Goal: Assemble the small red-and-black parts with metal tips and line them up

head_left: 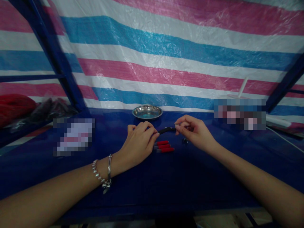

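A slim, slightly bent black strip (pixel 166 130) stretches between my hands; it looks like a strap, though its exact kind is unclear. My left hand (pixel 140 142), with bracelets on its wrist, is closed, thumb and fingertips pinching the strip's left end. At the other end, my right hand (pixel 193 131) is closed in a pinch. A tiny shiny bit shows at those right fingertips, too small to name. Just below the strip lie several red sticks with grey ends (pixel 163 147), side by side. Small dark shiny pieces (pixel 185 140) rest under my right hand.
Beyond my hands a shallow metal dish (pixel 147 117) stands at the back of the blue table (pixel 180 183). A blurred-out flat item (pixel 77 136) lies left. At the back right are pixelated things (pixel 239 114) and a white cable (pixel 285 138). Striped sheeting (pixel 166 69) hangs behind.
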A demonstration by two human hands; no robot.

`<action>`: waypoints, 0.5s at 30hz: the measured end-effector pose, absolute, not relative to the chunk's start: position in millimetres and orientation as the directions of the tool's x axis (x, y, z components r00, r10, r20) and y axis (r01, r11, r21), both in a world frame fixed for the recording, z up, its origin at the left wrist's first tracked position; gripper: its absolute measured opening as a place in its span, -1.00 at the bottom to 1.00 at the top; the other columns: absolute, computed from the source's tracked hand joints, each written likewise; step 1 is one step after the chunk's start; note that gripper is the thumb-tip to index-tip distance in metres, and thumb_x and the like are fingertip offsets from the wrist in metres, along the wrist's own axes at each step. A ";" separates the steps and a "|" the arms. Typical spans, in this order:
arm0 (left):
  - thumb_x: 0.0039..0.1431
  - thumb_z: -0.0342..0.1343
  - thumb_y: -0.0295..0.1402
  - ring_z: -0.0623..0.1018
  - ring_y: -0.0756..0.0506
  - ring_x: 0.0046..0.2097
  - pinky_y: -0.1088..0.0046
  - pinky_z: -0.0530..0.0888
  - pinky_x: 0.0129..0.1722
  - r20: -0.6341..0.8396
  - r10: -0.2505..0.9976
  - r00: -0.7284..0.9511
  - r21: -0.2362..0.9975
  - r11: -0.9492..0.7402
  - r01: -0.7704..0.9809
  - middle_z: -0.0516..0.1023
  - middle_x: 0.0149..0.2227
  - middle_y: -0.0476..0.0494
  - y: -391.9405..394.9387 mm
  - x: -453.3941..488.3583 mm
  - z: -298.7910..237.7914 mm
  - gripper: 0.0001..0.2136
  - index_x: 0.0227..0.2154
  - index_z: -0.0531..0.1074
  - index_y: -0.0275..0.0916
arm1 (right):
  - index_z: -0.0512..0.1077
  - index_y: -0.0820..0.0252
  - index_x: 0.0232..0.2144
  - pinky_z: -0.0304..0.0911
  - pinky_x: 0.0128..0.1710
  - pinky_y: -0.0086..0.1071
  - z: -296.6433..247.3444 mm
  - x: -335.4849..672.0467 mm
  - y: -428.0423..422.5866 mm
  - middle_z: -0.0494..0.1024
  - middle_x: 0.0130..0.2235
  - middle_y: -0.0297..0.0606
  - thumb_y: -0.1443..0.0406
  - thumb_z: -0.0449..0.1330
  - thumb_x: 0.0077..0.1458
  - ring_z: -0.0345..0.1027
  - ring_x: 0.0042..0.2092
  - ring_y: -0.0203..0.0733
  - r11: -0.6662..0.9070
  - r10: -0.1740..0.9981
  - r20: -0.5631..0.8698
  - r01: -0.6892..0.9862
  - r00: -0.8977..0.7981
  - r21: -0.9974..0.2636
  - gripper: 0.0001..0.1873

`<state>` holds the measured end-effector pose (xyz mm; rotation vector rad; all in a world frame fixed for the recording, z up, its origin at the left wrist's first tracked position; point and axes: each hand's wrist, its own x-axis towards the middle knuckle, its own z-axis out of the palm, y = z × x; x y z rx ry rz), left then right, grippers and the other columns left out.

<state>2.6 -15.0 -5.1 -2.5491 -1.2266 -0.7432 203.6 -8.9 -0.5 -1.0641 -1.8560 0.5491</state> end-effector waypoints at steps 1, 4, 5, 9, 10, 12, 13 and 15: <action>0.18 -0.13 -0.38 0.35 -0.10 -0.20 0.33 0.12 -0.29 0.521 0.677 0.520 0.016 -0.617 0.787 0.38 -0.25 -0.08 -13.5 1.8 -5.9 -0.84 -0.35 0.34 -0.26 | 0.29 0.24 -0.38 0.04 -0.55 -0.50 -0.7 204.4 -8.2 0.44 -0.55 -0.35 0.28 0.08 -0.01 0.18 -0.56 -0.41 0.534 0.841 0.496 0.472 -0.215 -0.702 -0.87; 0.17 -0.11 -0.36 0.35 -0.12 -0.21 0.32 0.12 -0.30 0.497 0.706 0.504 -0.006 -0.579 0.815 0.38 -0.27 -0.08 -8.6 -0.6 -8.7 -0.85 -0.36 0.35 -0.25 | 0.31 0.24 -0.39 0.08 -0.51 -0.49 -1.6 206.3 -7.2 0.47 -0.53 -0.34 0.33 0.09 -0.05 0.24 -0.53 -0.39 0.535 0.832 0.515 0.546 -0.206 -0.645 -0.89; 0.17 -0.10 -0.36 0.34 -0.12 -0.21 0.32 0.11 -0.31 0.488 0.715 0.501 -0.012 -0.568 0.823 0.39 -0.28 -0.07 -7.2 -1.2 -9.7 -0.85 -0.36 0.36 -0.25 | 0.31 0.23 -0.39 0.09 -0.51 -0.49 -1.9 206.6 -7.2 0.47 -0.53 -0.35 0.34 0.09 -0.06 0.25 -0.53 -0.39 0.533 0.831 0.515 0.564 -0.210 -0.631 -0.89; 0.16 -0.10 -0.34 0.34 -0.12 -0.23 0.32 0.10 -0.33 0.451 0.734 0.508 -0.046 -0.550 0.834 0.38 -0.30 -0.06 -4.6 -2.3 -12.4 -0.84 -0.37 0.37 -0.23 | 0.34 0.23 -0.37 0.11 -0.51 -0.49 -2.4 206.2 -8.6 0.46 -0.52 -0.36 0.37 0.07 -0.05 0.25 -0.54 -0.39 0.532 0.831 0.490 0.634 -0.263 -0.562 -0.88; 0.16 -0.10 -0.34 0.34 -0.13 -0.23 0.32 0.10 -0.33 0.444 0.734 0.513 -0.054 -0.550 0.833 0.38 -0.30 -0.07 -4.6 -2.4 -12.7 -0.84 -0.37 0.37 -0.23 | 0.35 0.23 -0.37 0.12 -0.51 -0.49 -2.4 206.2 -8.8 0.46 -0.51 -0.36 0.38 0.07 -0.05 0.25 -0.54 -0.40 0.536 0.827 0.488 0.655 -0.280 -0.532 -0.88; 0.16 -0.10 -0.34 0.33 -0.13 -0.23 0.32 0.10 -0.34 0.437 0.733 0.522 -0.064 -0.553 0.831 0.37 -0.30 -0.07 -4.9 -2.5 -13.1 -0.84 -0.38 0.37 -0.23 | 0.36 0.22 -0.38 0.13 -0.47 -0.47 -2.2 206.4 -8.7 0.46 -0.48 -0.34 0.37 0.08 -0.04 0.26 -0.49 -0.36 0.551 0.810 0.491 0.705 -0.321 -0.447 -0.89; 0.15 -0.09 -0.34 0.33 -0.13 -0.23 0.32 0.10 -0.34 0.435 0.733 0.524 -0.064 -0.555 0.829 0.36 -0.29 -0.08 -5.0 -2.6 -13.3 -0.85 -0.38 0.37 -0.23 | 0.37 0.21 -0.39 0.14 -0.43 -0.45 -2.2 206.9 -8.3 0.46 -0.47 -0.32 0.36 0.09 -0.04 0.27 -0.45 -0.33 0.560 0.798 0.493 0.729 -0.346 -0.394 -0.90; 0.15 -0.09 -0.35 0.32 -0.13 -0.22 0.32 0.10 -0.34 0.431 0.733 0.527 -0.062 -0.559 0.827 0.35 -0.29 -0.09 -5.2 -2.9 -13.7 -0.85 -0.38 0.36 -0.23 | 0.38 0.21 -0.43 0.14 -0.36 -0.40 -2.5 208.4 -6.6 0.46 -0.43 -0.29 0.33 0.11 -0.03 0.26 -0.35 -0.26 0.571 0.779 0.486 0.769 -0.396 -0.288 -0.93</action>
